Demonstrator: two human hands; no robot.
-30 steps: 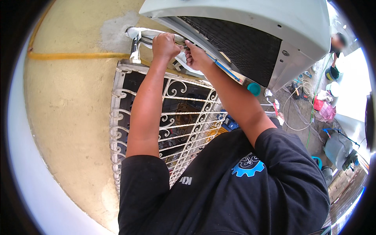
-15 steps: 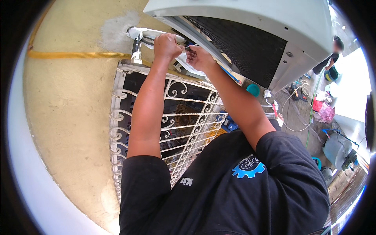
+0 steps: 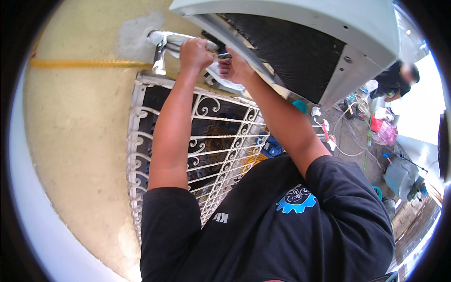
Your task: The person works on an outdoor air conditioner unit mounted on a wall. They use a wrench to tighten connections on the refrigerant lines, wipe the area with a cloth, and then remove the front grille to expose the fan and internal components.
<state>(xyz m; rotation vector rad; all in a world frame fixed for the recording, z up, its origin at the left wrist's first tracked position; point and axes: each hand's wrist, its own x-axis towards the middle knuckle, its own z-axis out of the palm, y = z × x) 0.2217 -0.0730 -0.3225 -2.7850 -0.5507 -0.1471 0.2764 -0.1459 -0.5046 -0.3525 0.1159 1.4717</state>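
Observation:
At the top of the view, both my hands work in the gap beside a large pale outdoor air-conditioner unit (image 3: 291, 11). My left hand (image 3: 195, 55) is closed in a fist in front of a white-wrapped pipe bundle (image 3: 173, 38) that comes out of the wall; what its fingers grip is hidden. Just to its right, my right hand (image 3: 236, 68) has its fingers curled, thumb and forefinger closed on a small dark metal fitting (image 3: 225, 56). The fitting lies between the two hands, and its far end is out of sight. White wrapping (image 3: 225, 80) hangs below them.
A white scrolled window grille (image 3: 221, 136) stands below my arms. Yellow corrugated conduit (image 3: 89, 63) runs along the beige wall (image 3: 75, 131). On the ground at right are hoses, a red-pink bag (image 3: 386, 133) and a grey tank (image 3: 400, 178). Another person (image 3: 392, 82) bends nearby.
The view has shifted slightly. My right fingers have moved a little against the fitting, while my left hand keeps its grip. The other person has come further into view and leans lower.

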